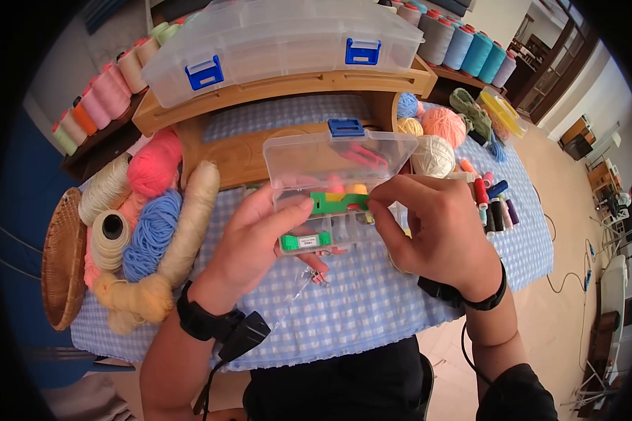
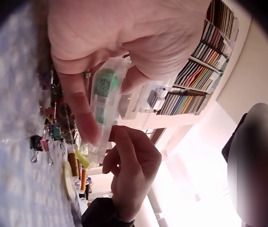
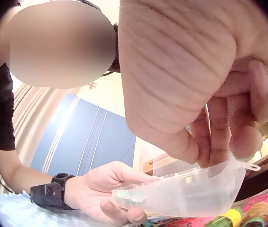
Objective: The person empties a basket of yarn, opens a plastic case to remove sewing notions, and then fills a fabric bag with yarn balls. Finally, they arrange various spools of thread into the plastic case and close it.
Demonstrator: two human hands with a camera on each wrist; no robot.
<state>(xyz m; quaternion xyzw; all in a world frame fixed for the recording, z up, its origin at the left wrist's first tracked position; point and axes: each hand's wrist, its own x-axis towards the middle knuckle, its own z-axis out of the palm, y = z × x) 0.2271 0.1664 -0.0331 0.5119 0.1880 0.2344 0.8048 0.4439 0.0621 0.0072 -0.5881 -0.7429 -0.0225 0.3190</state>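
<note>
My left hand (image 1: 249,235) grips a small clear plastic case (image 1: 344,228) from its left side, thumb over the rim and fingers beneath. Its hinged lid (image 1: 337,154) with a blue latch (image 1: 346,127) stands raised. A flat green plastic piece (image 1: 337,203) with a yellow patch lies along the back compartments, under my left thumb. In the front left compartment sits another green piece (image 1: 307,242) bearing a white label. At the right end of the case, my right hand (image 1: 432,228) pinches the end of the flat green piece, fingertips partly hidden by the rim in the right wrist view.
Binder clips (image 1: 316,277) lie on the checked cloth (image 1: 330,316) below the case. Yarn skeins (image 1: 151,231) and a wicker basket (image 1: 63,259) are at left. Yarn balls (image 1: 442,126) and small thread spools (image 1: 498,210) lie at right. A large clear organizer (image 1: 281,49) rests on the wooden shelf.
</note>
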